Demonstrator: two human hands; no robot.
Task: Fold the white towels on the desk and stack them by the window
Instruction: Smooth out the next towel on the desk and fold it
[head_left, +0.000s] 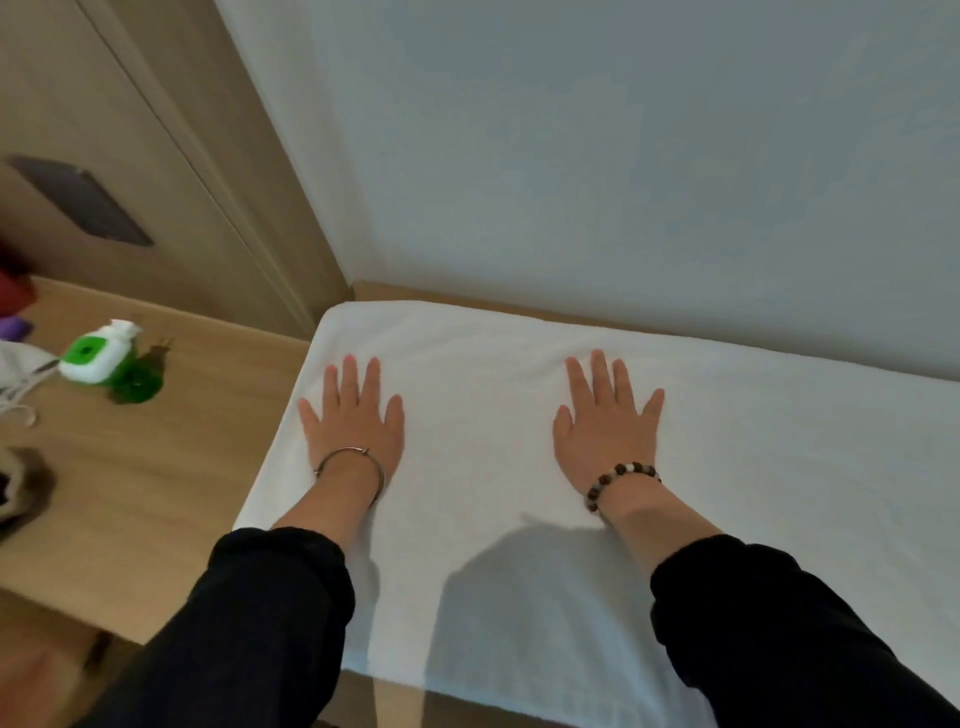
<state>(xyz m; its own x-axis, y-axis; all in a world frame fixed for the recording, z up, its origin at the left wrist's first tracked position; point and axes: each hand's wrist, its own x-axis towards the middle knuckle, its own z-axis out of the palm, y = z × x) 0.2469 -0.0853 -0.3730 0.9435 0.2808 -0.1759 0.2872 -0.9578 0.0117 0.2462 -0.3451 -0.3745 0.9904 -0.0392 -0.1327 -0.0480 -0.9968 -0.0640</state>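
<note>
Head view: the white towel lies spread flat over the right part of the desk. Its far edge runs along the desk's back edge under the wall, and its near edge reaches the front edge, where it seems to hang over a little. It probably lies open like this so that it can be smoothed before a fold; no fold shows in it yet, only faint ripples near the far edge. Both hands rest palm down on the cloth, well apart. The left hand is near the towel's left edge and the right hand is nearer the middle. Their fingers are straight and slightly fanned, pointing toward the wall — pressing on the towel, gripping nothing. The forearms reach forward almost parallel, with black sleeves pushed up, a thin metal bangle on the left wrist and a beaded bracelet on the right. This flat, spread pose suits stroking out creases rather than lifting a corner. On the bare wood toward the desk's left end stands a green and white bottle, clear of the towel. No window is in view.
</note>
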